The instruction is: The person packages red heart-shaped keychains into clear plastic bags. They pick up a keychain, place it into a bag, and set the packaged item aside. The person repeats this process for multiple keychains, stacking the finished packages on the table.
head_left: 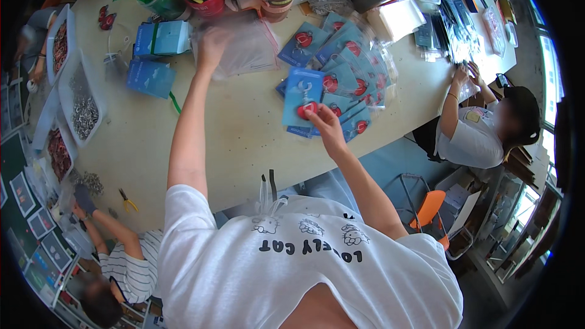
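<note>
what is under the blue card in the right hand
Under the blue card in the right hand, edges of more blue cards show at its left and lower sides. What lies directly beneath its middle is covered.

Blurred, part-hidden
Your left hand (213, 41) blurs over clear bags (253, 55); your right hand (326, 124) partly hides a blue card (300, 88).

Blue card (297, 90): rectangular, held face up; red piece (306, 110) near lower edge.
Clear bags (253, 52): flat, overlapping pile, beyond and left of card.
</note>
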The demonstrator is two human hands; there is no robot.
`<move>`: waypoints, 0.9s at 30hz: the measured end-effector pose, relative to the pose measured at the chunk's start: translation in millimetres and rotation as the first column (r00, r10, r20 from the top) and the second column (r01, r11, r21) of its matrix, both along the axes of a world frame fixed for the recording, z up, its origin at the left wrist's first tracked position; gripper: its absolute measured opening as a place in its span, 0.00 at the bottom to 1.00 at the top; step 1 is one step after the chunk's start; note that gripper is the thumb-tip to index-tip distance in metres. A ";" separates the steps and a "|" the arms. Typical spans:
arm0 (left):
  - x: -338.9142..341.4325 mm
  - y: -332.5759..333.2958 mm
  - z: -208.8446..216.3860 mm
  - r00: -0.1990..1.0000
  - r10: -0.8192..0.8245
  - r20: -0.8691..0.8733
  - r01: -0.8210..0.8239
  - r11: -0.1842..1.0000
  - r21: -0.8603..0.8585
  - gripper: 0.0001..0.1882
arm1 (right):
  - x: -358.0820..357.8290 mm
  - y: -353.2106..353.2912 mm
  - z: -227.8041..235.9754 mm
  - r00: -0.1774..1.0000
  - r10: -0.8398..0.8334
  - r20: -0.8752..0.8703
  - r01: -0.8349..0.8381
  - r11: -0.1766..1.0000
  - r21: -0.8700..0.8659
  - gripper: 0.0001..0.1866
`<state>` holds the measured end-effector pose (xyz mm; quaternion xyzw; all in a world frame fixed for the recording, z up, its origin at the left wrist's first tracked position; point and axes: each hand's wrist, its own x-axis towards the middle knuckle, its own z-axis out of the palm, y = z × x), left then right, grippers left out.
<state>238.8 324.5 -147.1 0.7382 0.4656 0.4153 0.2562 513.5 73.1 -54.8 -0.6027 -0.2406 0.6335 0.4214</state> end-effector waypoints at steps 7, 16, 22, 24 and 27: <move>-24.9 -3.7 16.6 1.000 0.021 -0.009 -0.022 0.972 -0.235 0.15 | -22.8 -11.2 -0.2 0.999 -0.002 -0.042 -0.001 0.997 -0.074 0.12; -37.4 0.6 21.1 0.987 0.045 0.154 0.011 0.939 -0.345 0.15 | -11.4 -11.6 -5.7 0.993 -0.084 -0.081 0.077 0.993 -0.089 0.11; -44.5 -26.4 49.7 0.945 0.157 0.285 0.039 0.815 -0.578 0.09 | -13.9 -12.6 -6.5 0.970 -0.160 -0.181 0.139 0.982 -0.126 0.09; -44.9 -35.5 58.9 0.926 0.178 0.332 0.099 0.735 -0.670 0.08 | -12.2 -13.1 -6.4 0.959 -0.178 -0.221 0.155 0.981 -0.118 0.09; -51.6 -49.8 60.2 0.935 0.125 0.333 0.156 0.697 -0.700 0.08 | -9.3 -7.9 13.1 0.944 -0.192 -0.268 0.171 0.980 -0.100 0.10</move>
